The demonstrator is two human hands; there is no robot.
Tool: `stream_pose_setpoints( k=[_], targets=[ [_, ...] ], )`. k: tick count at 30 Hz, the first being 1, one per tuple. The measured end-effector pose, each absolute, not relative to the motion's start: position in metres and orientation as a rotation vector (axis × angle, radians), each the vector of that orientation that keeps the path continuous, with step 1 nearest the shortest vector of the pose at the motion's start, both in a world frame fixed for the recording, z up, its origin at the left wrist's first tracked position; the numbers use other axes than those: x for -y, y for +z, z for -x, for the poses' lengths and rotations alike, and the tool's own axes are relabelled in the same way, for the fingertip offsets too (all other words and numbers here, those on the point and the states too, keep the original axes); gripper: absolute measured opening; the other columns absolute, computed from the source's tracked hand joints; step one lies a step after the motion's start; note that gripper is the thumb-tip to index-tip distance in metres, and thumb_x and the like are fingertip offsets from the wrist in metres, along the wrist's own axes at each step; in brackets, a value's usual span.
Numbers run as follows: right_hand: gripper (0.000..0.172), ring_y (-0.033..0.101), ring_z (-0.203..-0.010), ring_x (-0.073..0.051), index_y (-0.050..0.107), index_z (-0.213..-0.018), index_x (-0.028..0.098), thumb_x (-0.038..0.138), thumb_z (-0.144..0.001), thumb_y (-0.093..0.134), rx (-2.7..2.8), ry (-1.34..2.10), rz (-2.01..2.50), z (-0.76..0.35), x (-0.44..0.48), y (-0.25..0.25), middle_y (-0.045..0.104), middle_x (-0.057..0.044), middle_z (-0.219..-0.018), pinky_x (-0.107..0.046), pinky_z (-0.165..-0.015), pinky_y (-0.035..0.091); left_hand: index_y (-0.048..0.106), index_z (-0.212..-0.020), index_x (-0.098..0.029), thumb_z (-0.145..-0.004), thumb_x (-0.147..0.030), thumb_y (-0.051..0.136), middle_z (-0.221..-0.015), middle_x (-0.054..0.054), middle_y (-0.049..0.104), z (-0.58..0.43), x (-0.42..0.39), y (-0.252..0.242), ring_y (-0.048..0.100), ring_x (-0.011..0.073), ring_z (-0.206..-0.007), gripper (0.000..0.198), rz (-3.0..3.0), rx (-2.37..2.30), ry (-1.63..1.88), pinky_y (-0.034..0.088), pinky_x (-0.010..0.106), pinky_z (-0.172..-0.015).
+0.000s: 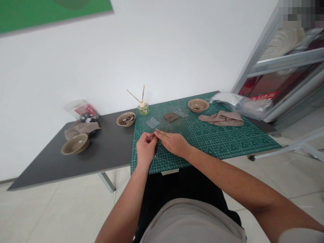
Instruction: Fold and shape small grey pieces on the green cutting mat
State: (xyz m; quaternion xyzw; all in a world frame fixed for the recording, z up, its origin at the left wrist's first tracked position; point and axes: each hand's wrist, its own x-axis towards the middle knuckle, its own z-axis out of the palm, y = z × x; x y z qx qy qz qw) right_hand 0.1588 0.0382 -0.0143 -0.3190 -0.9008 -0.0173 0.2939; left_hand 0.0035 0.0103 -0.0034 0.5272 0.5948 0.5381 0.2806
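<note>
My left hand (146,146) is closed, its fingers curled in a pinch above the green cutting mat (192,145). Against its fingertips come those of my right hand (176,143), whose fingers are pressed together. Whatever lies between the fingertips is too small or hidden to make out. Just beyond the hands lies a pale translucent square sheet (153,123). Behind it to the right are a brown flat piece (171,117) and a small clear plastic packet (181,113).
At the mat's far left stands a reed diffuser (143,108) beside a bowl of small dark pieces (126,119). Another bowl (198,105), a brown cloth (222,118) and a plastic bag (243,104) lie right. Left are a bowl (75,144), cloth (82,129) and clear container (81,108).
</note>
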Motion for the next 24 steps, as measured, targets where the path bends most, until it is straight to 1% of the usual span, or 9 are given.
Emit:
stream_pose_setpoints(
  k=[2,3,6,8,13,18,22,24],
  targets=[
    [0.045,0.065,-0.118,-0.022,0.051,-0.141,0.011,0.012,-0.096,0.044,2.385,-0.046,0.895,-0.1588,-0.0380,-0.0150,0.057,-0.014,-0.141,-0.034,-0.091,0.059,0.059,-0.074,-0.020,-0.077,-0.034,0.068,-0.067,-0.002,0.066,-0.0035,-0.0102,-0.0038,0.057,0.0119,-0.060,0.017,-1.388,-1.566,1.447,0.043,0.023,-0.060],
    [0.045,0.064,-0.120,-0.022,0.051,-0.141,0.011,0.012,-0.096,0.044,2.385,-0.050,0.888,-0.1587,-0.0378,-0.0152,0.057,-0.015,-0.141,-0.035,-0.093,0.059,0.059,-0.074,-0.020,-0.077,-0.033,0.068,-0.066,-0.003,0.065,-0.0033,-0.0104,-0.0042,0.056,0.0119,-0.060,0.017,-1.396,-1.569,1.438,0.043,0.023,-0.060],
    [0.044,0.057,-0.129,-0.021,0.054,-0.139,0.012,0.010,-0.097,0.042,2.411,-0.065,0.769,-0.1579,-0.0372,-0.0151,0.055,-0.014,-0.143,-0.037,-0.104,0.053,0.055,-0.070,-0.021,-0.077,-0.028,0.066,-0.061,-0.005,0.059,-0.0026,-0.0113,-0.0054,0.051,0.0109,-0.056,0.015,-1.477,-1.599,1.392,0.039,0.023,-0.056],
    [0.044,0.056,-0.131,-0.021,0.055,-0.138,0.013,0.010,-0.097,0.040,2.418,-0.047,0.733,-0.1578,-0.0373,-0.0150,0.054,-0.013,-0.144,-0.038,-0.106,0.051,0.053,-0.070,-0.021,-0.077,-0.027,0.065,-0.059,-0.005,0.055,-0.0023,-0.0117,-0.0060,0.048,0.0107,-0.054,0.015,-1.506,-1.604,1.381,0.037,0.023,-0.055],
    [0.045,0.063,-0.121,-0.021,0.053,-0.140,0.014,0.012,-0.096,0.043,2.376,0.038,0.883,-0.1584,-0.0385,-0.0153,0.059,-0.013,-0.139,-0.036,-0.098,0.057,0.055,-0.074,-0.021,-0.077,-0.030,0.067,-0.066,-0.004,0.062,-0.0026,-0.0113,-0.0058,0.054,0.0119,-0.059,0.016,-1.425,-1.540,1.397,0.042,0.024,-0.059],
    [0.042,0.056,-0.130,-0.021,0.055,-0.136,0.008,0.010,-0.097,0.040,2.403,-0.012,0.723,-0.1584,-0.0385,-0.0149,0.056,-0.016,-0.142,-0.036,-0.107,0.050,0.053,-0.068,-0.021,-0.078,-0.027,0.065,-0.061,-0.005,0.056,-0.0017,-0.0117,-0.0063,0.049,0.0110,-0.056,0.017,-1.522,-1.615,1.379,0.038,0.023,-0.057],
    [0.044,0.063,-0.122,-0.021,0.054,-0.137,0.009,0.011,-0.096,0.040,2.366,0.042,0.791,-0.1592,-0.0393,-0.0166,0.059,-0.015,-0.139,-0.036,-0.099,0.056,0.056,-0.073,-0.021,-0.079,-0.030,0.067,-0.066,-0.004,0.062,-0.0013,-0.0116,-0.0094,0.054,0.0119,-0.060,0.015,-1.454,-1.553,1.420,0.042,0.024,-0.061],
    [0.045,0.064,-0.120,-0.021,0.052,-0.139,0.011,0.011,-0.095,0.041,2.352,0.078,0.836,-0.1598,-0.0395,-0.0168,0.061,-0.014,-0.137,-0.037,-0.097,0.057,0.056,-0.075,-0.021,-0.079,-0.031,0.067,-0.068,-0.003,0.064,-0.0016,-0.0114,-0.0106,0.056,0.0124,-0.061,0.016,-1.426,-1.510,1.445,0.043,0.025,-0.062]
  ],
)
